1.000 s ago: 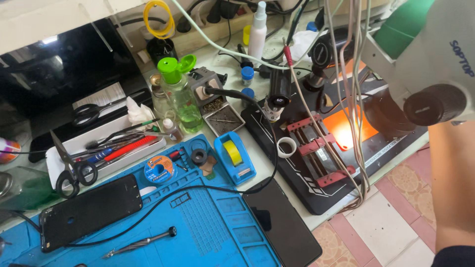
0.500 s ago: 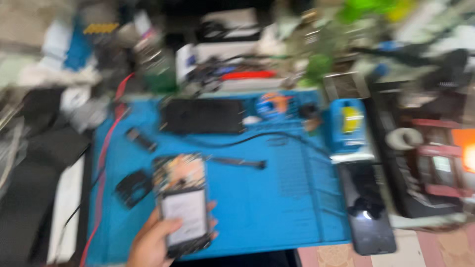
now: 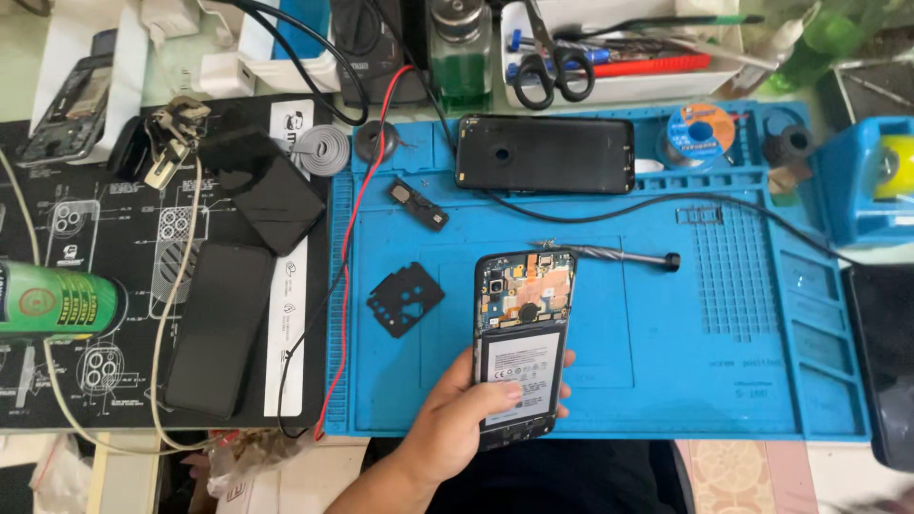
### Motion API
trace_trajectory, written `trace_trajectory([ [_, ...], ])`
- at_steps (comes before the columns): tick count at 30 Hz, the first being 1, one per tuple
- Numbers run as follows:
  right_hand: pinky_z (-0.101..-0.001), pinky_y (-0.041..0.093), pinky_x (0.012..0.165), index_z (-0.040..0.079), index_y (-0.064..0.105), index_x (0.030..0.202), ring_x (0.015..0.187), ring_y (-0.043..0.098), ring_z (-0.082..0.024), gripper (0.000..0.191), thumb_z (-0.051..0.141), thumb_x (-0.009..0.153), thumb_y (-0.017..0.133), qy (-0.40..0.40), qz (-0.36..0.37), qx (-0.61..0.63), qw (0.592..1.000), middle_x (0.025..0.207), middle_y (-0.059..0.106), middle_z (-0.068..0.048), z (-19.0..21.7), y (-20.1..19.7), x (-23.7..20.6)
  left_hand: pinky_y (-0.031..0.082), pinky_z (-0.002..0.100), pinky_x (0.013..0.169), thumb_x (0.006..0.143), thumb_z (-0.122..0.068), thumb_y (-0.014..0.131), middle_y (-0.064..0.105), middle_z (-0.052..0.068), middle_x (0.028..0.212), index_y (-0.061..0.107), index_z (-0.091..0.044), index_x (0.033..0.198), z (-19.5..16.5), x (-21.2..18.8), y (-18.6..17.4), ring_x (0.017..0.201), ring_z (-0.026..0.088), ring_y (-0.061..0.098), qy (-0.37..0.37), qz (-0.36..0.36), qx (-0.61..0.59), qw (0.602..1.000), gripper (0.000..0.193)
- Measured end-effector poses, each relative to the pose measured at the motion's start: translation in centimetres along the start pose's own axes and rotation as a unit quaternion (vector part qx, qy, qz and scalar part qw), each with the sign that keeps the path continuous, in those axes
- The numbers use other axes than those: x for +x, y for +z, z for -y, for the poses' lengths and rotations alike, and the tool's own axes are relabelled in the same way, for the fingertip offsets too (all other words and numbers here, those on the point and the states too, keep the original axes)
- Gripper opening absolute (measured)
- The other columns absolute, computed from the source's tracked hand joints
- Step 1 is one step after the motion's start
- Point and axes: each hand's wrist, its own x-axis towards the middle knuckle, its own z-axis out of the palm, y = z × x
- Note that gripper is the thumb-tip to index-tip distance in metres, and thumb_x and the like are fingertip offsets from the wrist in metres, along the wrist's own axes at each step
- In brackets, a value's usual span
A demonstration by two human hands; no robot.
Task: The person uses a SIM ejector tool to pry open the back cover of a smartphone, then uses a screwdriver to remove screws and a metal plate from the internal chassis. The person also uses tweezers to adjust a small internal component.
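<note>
My left hand (image 3: 457,419) holds an opened smartphone (image 3: 522,333) with its back cover off. The phone's circuit board, copper shielding and white-labelled battery face up. My thumb lies across the battery and my fingers wrap the phone's right edge. The phone hovers over the near middle of a blue repair mat (image 3: 724,362). A black back cover (image 3: 545,153) lies at the mat's far side. A black-handled screwdriver (image 3: 609,253) rests just beyond the phone. A black inner plate (image 3: 406,299) and a small black part (image 3: 418,205) lie to the left. My right hand is out of view.
A black printed mat (image 3: 57,238) on the left carries a dark phone (image 3: 219,328), black pads and a green tool (image 3: 57,303). Red and black cables (image 3: 347,247) cross the blue mat's left edge. Scissors (image 3: 547,71), a solder reel (image 3: 700,133), a green bottle and a blue tape holder (image 3: 871,186) stand behind.
The view swung left from the microscope and heated board to the blue mat. My left hand came in from below holding the opened phone, and the picture is now sharp.
</note>
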Motion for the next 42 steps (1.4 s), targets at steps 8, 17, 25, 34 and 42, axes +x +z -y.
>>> trace_trajectory([
  [8,-0.0654,0.057,0.089,-0.002,0.055,0.112,0.102,0.070,-0.043,0.015,-0.006,0.098,0.061,0.060,0.074,0.030,0.995,0.104,0.069,-0.033,-7.3,9.5,1.1,0.055,0.041,0.099,0.094,-0.009,0.050,0.063,0.020,0.138,0.049,0.005,0.146,-0.2,-0.3,-0.9,0.109,0.027,0.068,-0.002,0.018,0.000,1.000,0.053],
  [17,-0.0623,0.055,0.100,0.000,0.049,0.110,0.109,0.071,-0.043,0.013,-0.003,0.104,0.060,0.053,0.071,0.072,0.993,0.107,0.068,-0.032,-11.7,15.5,2.9,0.053,0.039,0.105,0.097,-0.005,0.052,0.066,0.012,0.129,0.050,0.001,0.144,1.8,-0.3,-2.6,0.117,0.023,0.066,0.039,-0.003,0.022,0.999,0.047],
  [25,-0.0656,0.057,0.098,-0.004,0.047,0.110,0.107,0.071,-0.046,0.013,-0.005,0.103,0.057,0.056,0.097,0.107,0.988,0.108,0.065,-0.033,-12.4,16.7,3.5,0.051,0.041,0.107,0.100,-0.002,0.051,0.064,0.013,0.130,0.050,0.002,0.143,2.0,-0.1,-3.2,0.118,0.022,0.064,0.017,-0.010,0.022,1.000,0.044],
  [34,-0.0612,0.059,0.093,0.000,0.046,0.124,0.101,0.072,-0.042,0.028,-0.003,0.100,0.059,0.024,0.103,0.029,0.994,0.109,0.065,-0.031,-11.6,16.8,4.4,0.052,0.043,0.108,0.100,-0.005,0.050,0.064,0.019,0.133,0.045,0.004,0.149,0.4,0.2,-2.4,0.119,0.028,0.066,-0.015,0.022,0.008,1.000,0.050],
  [42,-0.0586,0.061,0.094,-0.004,0.050,0.119,0.100,0.073,-0.042,0.016,0.000,0.107,0.060,0.001,0.114,0.027,0.993,0.108,0.067,-0.034,-12.5,16.9,4.4,0.051,0.044,0.109,0.099,-0.005,0.050,0.060,0.016,0.139,0.043,0.002,0.150,0.0,0.1,-2.4,0.124,0.027,0.063,-0.009,0.022,0.000,1.000,0.052],
])
